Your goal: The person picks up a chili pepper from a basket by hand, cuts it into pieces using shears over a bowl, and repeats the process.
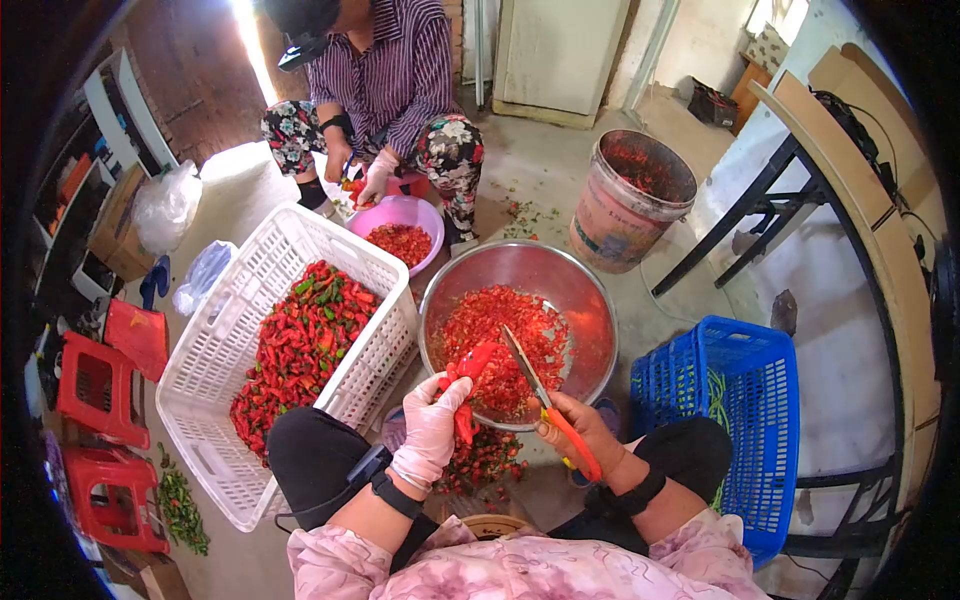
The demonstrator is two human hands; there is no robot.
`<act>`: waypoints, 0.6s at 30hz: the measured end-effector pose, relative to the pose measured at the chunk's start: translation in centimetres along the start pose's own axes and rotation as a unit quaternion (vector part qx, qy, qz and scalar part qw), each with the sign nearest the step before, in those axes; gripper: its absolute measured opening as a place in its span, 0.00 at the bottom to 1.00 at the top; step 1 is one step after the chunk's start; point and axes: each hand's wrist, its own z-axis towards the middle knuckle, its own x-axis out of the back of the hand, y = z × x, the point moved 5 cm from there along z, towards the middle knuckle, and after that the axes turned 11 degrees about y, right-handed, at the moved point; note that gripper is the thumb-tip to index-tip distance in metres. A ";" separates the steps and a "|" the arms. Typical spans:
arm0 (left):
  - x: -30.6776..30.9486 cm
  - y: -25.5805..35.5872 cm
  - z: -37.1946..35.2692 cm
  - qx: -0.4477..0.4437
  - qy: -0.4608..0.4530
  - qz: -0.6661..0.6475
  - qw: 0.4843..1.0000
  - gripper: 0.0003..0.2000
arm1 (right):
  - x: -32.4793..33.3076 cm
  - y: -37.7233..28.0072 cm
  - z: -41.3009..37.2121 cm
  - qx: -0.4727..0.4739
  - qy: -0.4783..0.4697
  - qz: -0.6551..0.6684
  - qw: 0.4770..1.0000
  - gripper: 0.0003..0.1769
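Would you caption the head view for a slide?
White-gloved left hand with red peppers, bare right hand with orange-handled scissors, at a round steel bowl of chopped peppers.

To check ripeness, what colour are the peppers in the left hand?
The peppers are red, clearest in head view.

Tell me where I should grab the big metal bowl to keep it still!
Pinch the rim of the metal bowl, coming from its far right, where floor shows between the bucket and the blue basket. The rim runs all the way round, and the bowl looks upright. The white crate crowds its left, so that side would probably be harder.
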 end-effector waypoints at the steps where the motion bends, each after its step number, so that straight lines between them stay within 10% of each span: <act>1: 0.0 0.2 -0.2 -0.011 0.005 0.005 1.000 0.07 | -0.3 -0.6 -0.2 -0.023 -0.027 0.036 0.999 0.26; 18: 0.7 2.3 -1.0 -0.033 -0.027 0.063 0.997 0.03 | -0.2 -1.0 -1.5 -0.049 -0.240 0.006 0.969 0.27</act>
